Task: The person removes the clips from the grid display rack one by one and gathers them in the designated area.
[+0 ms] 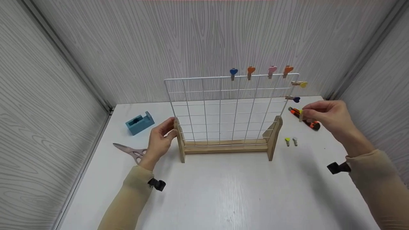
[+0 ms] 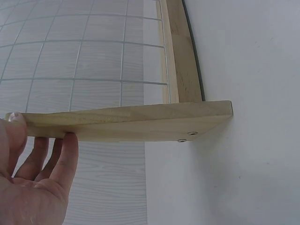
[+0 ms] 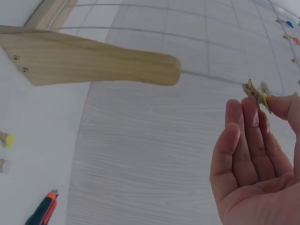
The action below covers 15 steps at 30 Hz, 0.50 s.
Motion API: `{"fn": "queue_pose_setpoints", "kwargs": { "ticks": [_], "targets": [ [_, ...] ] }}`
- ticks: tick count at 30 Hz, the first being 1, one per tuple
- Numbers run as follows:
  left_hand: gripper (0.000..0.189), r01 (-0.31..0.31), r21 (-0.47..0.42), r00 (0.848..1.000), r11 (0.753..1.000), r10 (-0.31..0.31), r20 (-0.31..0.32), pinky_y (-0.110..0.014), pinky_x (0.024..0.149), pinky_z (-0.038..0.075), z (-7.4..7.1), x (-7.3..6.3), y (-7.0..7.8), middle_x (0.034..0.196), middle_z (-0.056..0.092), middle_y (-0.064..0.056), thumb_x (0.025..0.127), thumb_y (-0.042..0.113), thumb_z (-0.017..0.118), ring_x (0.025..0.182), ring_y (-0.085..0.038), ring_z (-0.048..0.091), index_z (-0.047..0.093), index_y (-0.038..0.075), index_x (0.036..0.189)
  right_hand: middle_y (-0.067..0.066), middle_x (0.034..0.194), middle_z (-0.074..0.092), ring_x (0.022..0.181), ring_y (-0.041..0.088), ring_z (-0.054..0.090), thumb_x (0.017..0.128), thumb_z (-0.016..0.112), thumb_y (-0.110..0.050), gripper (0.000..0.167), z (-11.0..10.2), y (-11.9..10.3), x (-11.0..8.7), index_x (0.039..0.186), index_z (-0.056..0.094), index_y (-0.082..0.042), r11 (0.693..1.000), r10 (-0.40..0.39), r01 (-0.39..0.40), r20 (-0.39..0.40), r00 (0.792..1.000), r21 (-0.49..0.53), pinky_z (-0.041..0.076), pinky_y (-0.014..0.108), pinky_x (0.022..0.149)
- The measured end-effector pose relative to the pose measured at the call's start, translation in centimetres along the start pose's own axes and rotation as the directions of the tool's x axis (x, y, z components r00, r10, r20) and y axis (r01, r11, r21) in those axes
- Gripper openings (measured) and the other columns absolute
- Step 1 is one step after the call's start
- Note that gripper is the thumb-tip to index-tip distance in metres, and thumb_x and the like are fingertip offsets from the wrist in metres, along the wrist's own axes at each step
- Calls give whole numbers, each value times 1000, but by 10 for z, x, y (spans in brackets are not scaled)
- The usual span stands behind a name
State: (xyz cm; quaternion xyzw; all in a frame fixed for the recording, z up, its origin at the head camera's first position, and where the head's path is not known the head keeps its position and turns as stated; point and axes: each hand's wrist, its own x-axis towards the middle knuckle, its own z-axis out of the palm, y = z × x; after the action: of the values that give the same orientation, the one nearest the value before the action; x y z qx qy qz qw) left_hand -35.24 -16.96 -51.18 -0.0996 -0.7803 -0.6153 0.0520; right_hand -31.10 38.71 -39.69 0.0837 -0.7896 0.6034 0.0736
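A white wire grid panel (image 1: 201,78) stands upright in a wooden base (image 1: 223,149). My left hand (image 1: 160,139) grips the base's left side support (image 2: 117,115), thumb on one face and fingertips on the other. Off the panel's right edge, my right hand (image 1: 330,116) pinches a small wooden clothespin (image 3: 253,92) with a yellow ornament between thumb and fingers. Along the top right rail sit heart clothespins: blue (image 1: 234,72), orange (image 1: 251,70), pink (image 1: 272,69) and orange (image 1: 288,69). A yellow one (image 1: 303,84) and a dark blue one (image 1: 296,99) clip the right side wire.
Two loose clothespins, one yellow (image 1: 287,141) and one whitish (image 1: 295,141), lie right of the base. Behind them is an orange and black utility knife (image 1: 314,125). At the left are a teal tape dispenser (image 1: 140,124) and scissors (image 1: 126,149). Panel walls surround the white table (image 1: 217,191).
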Motion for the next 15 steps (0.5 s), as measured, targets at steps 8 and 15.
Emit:
{"fn": "queue_pose_setpoints", "kwargs": {
  "ticks": [8, 15],
  "targets": [
    [57, 14, 5, 1000, 1000, -14, 0, -31, 115, 63, 0, -1, 1, 163, 62, -23, 109, -7, 64, 154, -41, 61, 54, 2, 165, -8, 92, 85, 80, 5, 82, 104, 78, -5, 9, -29, 54, -2, 107, 87, -6, 982, 179, -177, -25, 983, 66, 70, 18, 74],
    [56, -12, -9, 1000, 1000, 12, -2, -27, 112, 65, -2, -2, 1, 160, 64, -26, 108, -8, 64, 151, -43, 63, 55, -1, 163, -11, 91, 86, 86, 4, 84, 108, 77, -19, 10, -44, 92, -5, 104, 87, -18, 931, 360, -359, -5, 933, 67, 71, 18, 81]
  ]
}}
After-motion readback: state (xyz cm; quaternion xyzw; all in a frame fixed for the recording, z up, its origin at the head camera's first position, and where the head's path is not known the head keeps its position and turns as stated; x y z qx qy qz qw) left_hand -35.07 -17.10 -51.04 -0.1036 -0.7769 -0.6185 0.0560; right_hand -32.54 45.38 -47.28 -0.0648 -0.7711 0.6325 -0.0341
